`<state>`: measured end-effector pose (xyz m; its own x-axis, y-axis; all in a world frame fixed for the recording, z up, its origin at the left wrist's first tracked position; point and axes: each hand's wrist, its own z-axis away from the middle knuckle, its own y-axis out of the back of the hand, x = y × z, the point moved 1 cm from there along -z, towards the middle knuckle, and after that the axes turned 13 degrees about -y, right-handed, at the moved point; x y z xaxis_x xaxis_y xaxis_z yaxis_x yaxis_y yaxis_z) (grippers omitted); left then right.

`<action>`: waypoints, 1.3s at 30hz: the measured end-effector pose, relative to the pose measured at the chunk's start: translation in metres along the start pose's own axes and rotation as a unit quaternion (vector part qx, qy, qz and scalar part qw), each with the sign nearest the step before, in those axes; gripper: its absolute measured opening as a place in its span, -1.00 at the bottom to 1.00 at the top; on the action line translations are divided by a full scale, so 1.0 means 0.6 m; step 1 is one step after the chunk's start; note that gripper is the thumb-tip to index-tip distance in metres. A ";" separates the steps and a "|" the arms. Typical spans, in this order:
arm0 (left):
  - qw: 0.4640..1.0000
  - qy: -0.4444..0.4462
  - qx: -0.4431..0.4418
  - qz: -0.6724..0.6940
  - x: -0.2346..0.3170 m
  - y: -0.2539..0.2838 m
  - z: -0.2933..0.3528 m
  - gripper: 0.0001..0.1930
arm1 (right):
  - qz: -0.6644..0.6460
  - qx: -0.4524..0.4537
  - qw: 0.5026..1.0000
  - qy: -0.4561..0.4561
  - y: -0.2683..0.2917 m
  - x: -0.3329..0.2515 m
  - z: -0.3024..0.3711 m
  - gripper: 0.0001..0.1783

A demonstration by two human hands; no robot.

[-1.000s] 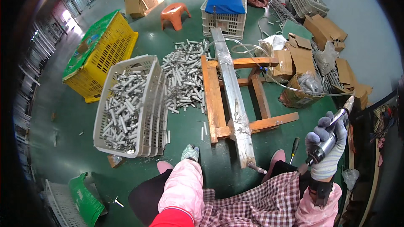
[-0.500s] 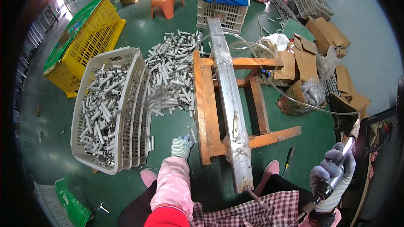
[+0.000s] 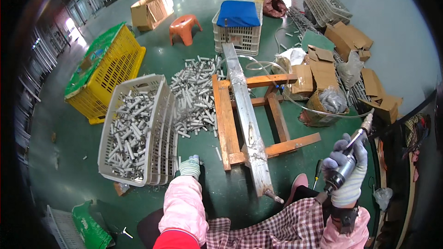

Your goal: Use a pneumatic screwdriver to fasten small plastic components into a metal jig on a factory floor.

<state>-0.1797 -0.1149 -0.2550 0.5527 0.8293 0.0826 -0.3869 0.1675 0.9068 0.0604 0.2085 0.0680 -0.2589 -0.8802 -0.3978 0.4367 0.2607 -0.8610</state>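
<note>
My right hand (image 3: pixel 347 170), in a striped glove with grey-blue fingers, grips a pneumatic screwdriver (image 3: pixel 342 173) at the right. A clear air hose (image 3: pixel 318 110) runs from its upper end. My left hand (image 3: pixel 190 167), gloved alike, reaches low over the floor between the grey crate and the wooden frame. Its fingers are bent together and partly hidden; what they hold, if anything, does not show. Ahead of it lies a heap of short grey-white tube pieces (image 3: pixel 196 94). Before me a metal beam (image 3: pixel 248 127) with a rod at its near end rests on the wooden frame (image 3: pixel 224 129).
A grey crate (image 3: pixel 154 143) full of tube pieces stands at left, a yellow crate (image 3: pixel 115 57) behind it. An orange stool (image 3: pixel 184 27) and a crate with a blue cover (image 3: pixel 237 14) are farther off. Cardboard boxes (image 3: pixel 323 69) crowd the right; a screwdriver (image 3: pixel 318 170) is near my foot.
My view has tilted up, showing more of the far floor. My right hand with the pneumatic screwdriver has shifted left and up. My left hand remains low beside the crate, its fingers more bent.
</note>
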 end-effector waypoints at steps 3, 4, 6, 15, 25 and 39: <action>0.994 0.053 0.082 0.038 -0.010 0.049 0.029 -0.74 | -0.003 -0.014 1.000 0.002 0.010 -0.016 0.012 -0.64; 0.990 0.051 0.117 0.053 -0.022 0.060 0.037 -0.75 | -0.019 -0.025 0.999 -0.006 0.010 -0.017 0.016 -0.63; 0.984 0.030 0.132 0.114 0.009 0.121 0.040 -0.78 | 0.003 -0.034 0.999 0.015 0.018 -0.026 0.015 -0.63; 0.695 -0.164 0.129 0.688 0.292 0.369 0.264 -0.62 | 0.039 -0.033 0.996 0.068 0.026 -0.051 0.042 -0.64; 0.661 -0.241 0.007 0.711 0.377 0.338 0.321 -0.78 | 0.008 -0.045 0.998 0.045 0.030 -0.047 0.037 -0.65; 0.867 -0.374 0.158 0.289 0.386 0.311 0.319 -0.79 | 0.012 -0.073 0.996 0.048 0.003 -0.036 0.040 -0.68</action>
<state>0.0174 0.0063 0.0125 0.7034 0.1277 0.6992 -0.6034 -0.4127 0.6824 0.0876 0.2184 0.0829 -0.3349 -0.8325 -0.4413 0.3160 0.3420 -0.8850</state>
